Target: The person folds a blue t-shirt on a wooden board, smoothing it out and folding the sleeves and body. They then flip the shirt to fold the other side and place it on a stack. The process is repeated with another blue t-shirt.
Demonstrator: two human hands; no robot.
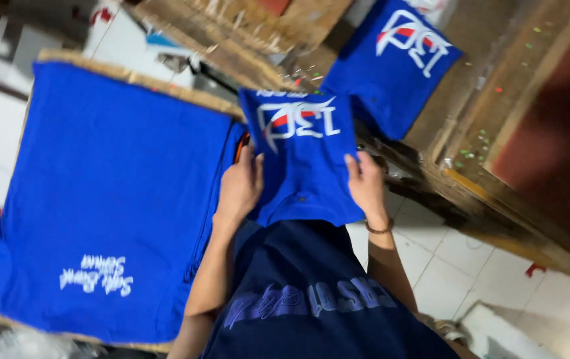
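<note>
Now both hands, left (238, 189) and right (367, 183), grip the blue shirt's (301, 159) side edges, just beside the stack (109, 193).

**Matt cloth on rough wood**

The folded blue shirt (301, 156) is soft, matt cloth with a smooth white and red print. The stack of blue shirts (109, 193) shows the same dull weave. The worktop (471, 119) is rough, worn wood flecked with paint. The floor (458, 266) is glossy white tile. A thin metal bangle (379, 230) glints faintly.
</note>
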